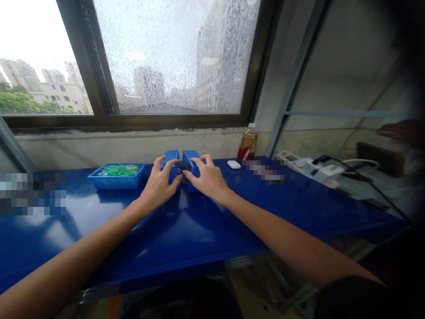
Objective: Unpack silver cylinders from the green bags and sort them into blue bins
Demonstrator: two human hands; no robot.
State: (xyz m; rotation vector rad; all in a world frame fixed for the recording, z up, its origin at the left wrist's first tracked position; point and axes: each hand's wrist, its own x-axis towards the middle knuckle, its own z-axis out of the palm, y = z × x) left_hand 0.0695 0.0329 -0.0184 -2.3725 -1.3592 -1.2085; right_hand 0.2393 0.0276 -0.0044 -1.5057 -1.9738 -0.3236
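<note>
Spanning 2 blue plastic bins (171, 154) on the blue tabletop (175, 241), probably for steadiness: your left hand (162, 180), right hand (210, 180), 1 each; thumbs near small dark piece (179, 170); whether clamped, cannot tell.

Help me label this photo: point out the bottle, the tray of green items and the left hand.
Bottle (247, 143): head view, on its body.
Tray of green items (117, 183): head view, on its front wall.
Left hand (160, 180): head view, on its back.
</note>
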